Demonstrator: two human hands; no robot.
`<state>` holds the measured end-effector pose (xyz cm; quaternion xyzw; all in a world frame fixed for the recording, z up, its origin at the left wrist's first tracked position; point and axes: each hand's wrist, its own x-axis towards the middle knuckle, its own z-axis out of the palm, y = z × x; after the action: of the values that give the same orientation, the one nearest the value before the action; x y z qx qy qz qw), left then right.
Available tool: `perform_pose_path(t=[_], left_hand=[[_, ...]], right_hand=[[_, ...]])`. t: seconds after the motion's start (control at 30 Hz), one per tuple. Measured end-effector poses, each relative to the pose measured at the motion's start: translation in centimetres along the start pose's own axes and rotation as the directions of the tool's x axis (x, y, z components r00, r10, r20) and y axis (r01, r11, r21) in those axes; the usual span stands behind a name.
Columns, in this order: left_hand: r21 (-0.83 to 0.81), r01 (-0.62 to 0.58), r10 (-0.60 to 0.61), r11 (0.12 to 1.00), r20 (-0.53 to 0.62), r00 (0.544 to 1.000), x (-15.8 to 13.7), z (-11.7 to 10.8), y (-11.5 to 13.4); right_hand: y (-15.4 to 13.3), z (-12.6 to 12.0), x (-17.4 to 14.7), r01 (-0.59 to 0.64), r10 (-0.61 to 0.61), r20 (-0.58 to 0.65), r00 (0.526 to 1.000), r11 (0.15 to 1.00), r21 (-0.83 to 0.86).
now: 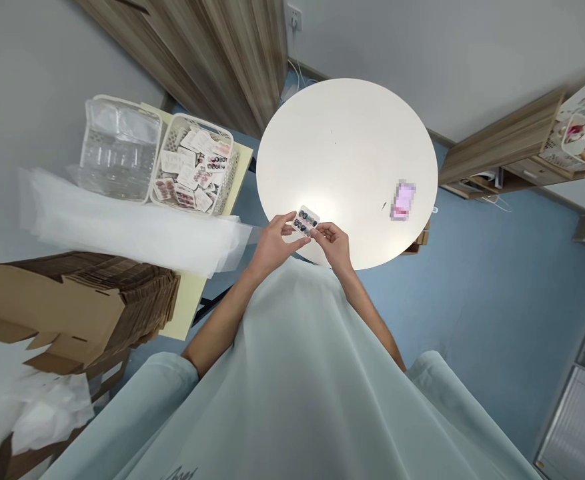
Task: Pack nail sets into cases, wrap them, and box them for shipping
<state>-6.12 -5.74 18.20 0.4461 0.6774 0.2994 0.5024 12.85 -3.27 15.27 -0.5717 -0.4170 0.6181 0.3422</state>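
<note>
A small white card (306, 221) with two rows of dark, rounded pieces is held over the near edge of the round white table (347, 133). My left hand (275, 241) grips the card's left side, with the thumb reaching along its lower edge. At the card's lower right corner, the fingers of my right hand (334, 244) are closed in a pinch. The pieces look like press-on nails, but they are too small to tell for certain.
On a side table to the left, a white basket (229, 175) holds many similar cards beside another basket (158, 155) of clear plastic packaging. Translucent sheets (137, 223) and folded cardboard boxes (72, 303) lie nearer. A blurred pinkish-purple object (403, 200) rests on the round table.
</note>
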Motion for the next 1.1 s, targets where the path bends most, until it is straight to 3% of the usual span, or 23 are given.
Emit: perform_pose_path(t=[0.23, 0.33, 0.47, 0.63, 0.83, 0.97, 1.1], left_hand=[[0.031, 0.121, -0.12, 0.992, -0.019, 0.993, 1.7, 1.6, -4.4], [0.1, 0.204, -0.201, 0.974, -0.04, 0.979, 3.2, 2.2, -6.9], [0.199, 0.299, -0.291, 0.933, -0.068, 0.954, 4.9, 2.8, -9.4], [0.239, 0.301, -0.297, 0.923, -0.053, 0.953, 6.5, 2.3, -10.7], [0.261, 0.254, -0.277, 0.931, 0.052, 0.96, 7.6, 0.3, -11.6], [0.296, 0.25, -0.288, 0.922, 0.093, 0.953, 8.3, -1.7, -12.6], [0.225, 0.236, -0.261, 0.945, 0.091, 0.961, 8.8, -5.0, -13.6]], right_hand=[[6.0, -1.4, 3.1, -0.148, 0.15, 0.064, 0.987, 0.988, -0.032], [8.9, -0.7, 4.6, -0.201, 0.21, 0.149, 0.966, 0.977, -0.076], [11.4, 1.0, 6.2, -0.218, 0.249, 0.164, 0.955, 0.958, -0.186], [11.9, 2.4, 7.3, -0.227, 0.261, 0.087, 0.961, 0.93, -0.288], [11.4, 3.9, 7.6, -0.273, 0.277, -0.042, 0.96, 0.891, -0.363], [10.7, 4.6, 7.2, -0.315, 0.27, -0.163, 0.949, 0.834, -0.452], [9.6, 5.4, 6.4, -0.323, 0.275, -0.17, 0.946, 0.826, -0.461]])
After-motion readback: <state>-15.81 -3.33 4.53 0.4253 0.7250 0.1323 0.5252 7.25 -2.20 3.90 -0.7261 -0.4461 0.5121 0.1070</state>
